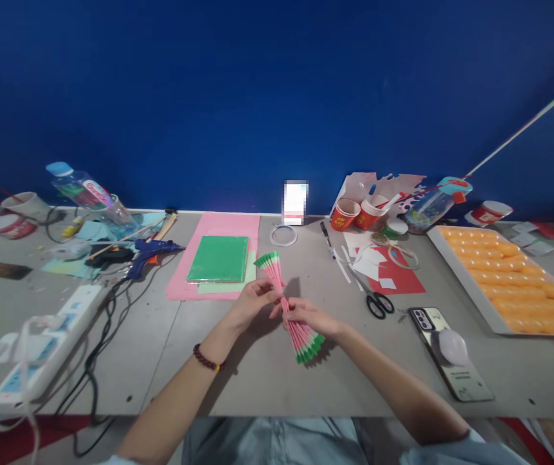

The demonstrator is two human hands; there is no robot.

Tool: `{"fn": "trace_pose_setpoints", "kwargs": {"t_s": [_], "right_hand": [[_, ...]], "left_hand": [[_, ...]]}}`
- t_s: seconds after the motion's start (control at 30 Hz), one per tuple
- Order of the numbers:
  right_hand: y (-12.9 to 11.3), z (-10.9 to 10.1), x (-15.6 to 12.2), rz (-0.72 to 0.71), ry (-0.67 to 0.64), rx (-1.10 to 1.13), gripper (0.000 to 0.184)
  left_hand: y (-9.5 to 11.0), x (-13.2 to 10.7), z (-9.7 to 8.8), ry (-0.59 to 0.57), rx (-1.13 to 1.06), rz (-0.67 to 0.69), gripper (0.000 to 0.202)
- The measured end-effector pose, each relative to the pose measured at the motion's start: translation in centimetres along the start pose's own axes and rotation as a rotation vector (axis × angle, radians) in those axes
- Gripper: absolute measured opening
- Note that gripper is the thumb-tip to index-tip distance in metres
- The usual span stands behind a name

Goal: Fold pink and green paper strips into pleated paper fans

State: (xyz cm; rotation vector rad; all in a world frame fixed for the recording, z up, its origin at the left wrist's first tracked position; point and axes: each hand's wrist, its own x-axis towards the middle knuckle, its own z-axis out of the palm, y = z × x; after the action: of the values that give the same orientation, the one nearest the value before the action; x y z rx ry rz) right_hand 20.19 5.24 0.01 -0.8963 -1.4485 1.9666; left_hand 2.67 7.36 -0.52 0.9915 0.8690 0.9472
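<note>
A pleated pink paper fan with green edges [290,310] is pinched at its middle over the grey table [170,349]. My left hand [252,301] grips the fan's middle from the left, fingers closed on the folds. My right hand [310,316] holds the same middle from the right, fingers closed. The fan's two ends flare out, one up toward the far side, one down toward me. A bead bracelet [206,358] is on my left wrist.
Green sheets [219,258] lie on pink paper [228,226]. Scissors [376,301], a phone [451,352], red paper with white scraps [393,274], red cups [357,213], a tape ring [283,235], a tray of orange balls [514,278], a glue gun [148,253], a power strip [47,349] and a bottle [90,194] surround me.
</note>
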Motion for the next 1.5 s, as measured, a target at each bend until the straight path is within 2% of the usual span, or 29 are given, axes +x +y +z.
{"fn": "trace_pose_setpoints", "kwargs": {"t_s": [0.1, 0.2, 0.33, 0.4, 0.5, 0.6, 0.7, 0.87, 1.03, 1.17, 1.37, 1.5], "right_hand": [[0.0, 0.2, -0.2, 0.027, -0.047, 0.077, 0.016], [0.1, 0.4, -0.2, 0.038, -0.062, 0.182, 0.024], [0.5, 0.5, 0.2, 0.052, 0.076, 0.215, 0.036], [0.7, 0.7, 0.4, 0.047, 0.16, 0.188, 0.04], [0.9, 1.0, 0.4, 0.025, 0.215, 0.1, 0.044], [0.8, 1.2, 0.3, 0.023, 0.237, 0.007, 0.048], [0.6, 1.2, 0.1, 0.036, 0.197, -0.005, 0.047], [0.6, 1.2, 0.0, 0.064, 0.065, 0.055, 0.045], [1.1, 1.1, 0.2, 0.143, 0.022, 0.104, 0.045], [1.2, 1.0, 0.3, 0.146, 0.027, 0.108, 0.044], [0.3, 0.7, 0.2, 0.087, 0.139, 0.052, 0.04], [0.1, 0.2, 0.5, 0.032, 0.258, -0.025, 0.037]], "left_hand": [[-0.3, 0.0, 0.0, 0.02, 0.019, 0.013, 0.021], [-0.4, 0.0, 0.2, 0.025, -0.002, 0.029, 0.023], [-0.2, -0.3, 0.8, 0.025, -0.078, -0.01, 0.026], [-0.1, -0.4, 1.0, 0.021, -0.111, -0.028, 0.029], [-0.1, -0.5, 1.2, 0.015, -0.089, -0.025, 0.027], [-0.3, -0.3, 1.1, 0.113, 0.007, 0.02, 0.023], [-0.5, 0.0, 0.8, 0.209, 0.021, 0.032, 0.025], [-0.4, 0.4, 0.4, 0.244, -0.102, 0.033, 0.03], [-0.2, 0.7, 0.2, 0.336, -0.188, 0.027, 0.032], [0.0, 0.8, 0.2, 0.37, -0.242, 0.034, 0.032], [0.5, 0.9, -0.2, 0.365, -0.31, 0.085, 0.031], [0.3, 1.1, -0.5, 0.387, -0.233, 0.085, 0.03]]}}
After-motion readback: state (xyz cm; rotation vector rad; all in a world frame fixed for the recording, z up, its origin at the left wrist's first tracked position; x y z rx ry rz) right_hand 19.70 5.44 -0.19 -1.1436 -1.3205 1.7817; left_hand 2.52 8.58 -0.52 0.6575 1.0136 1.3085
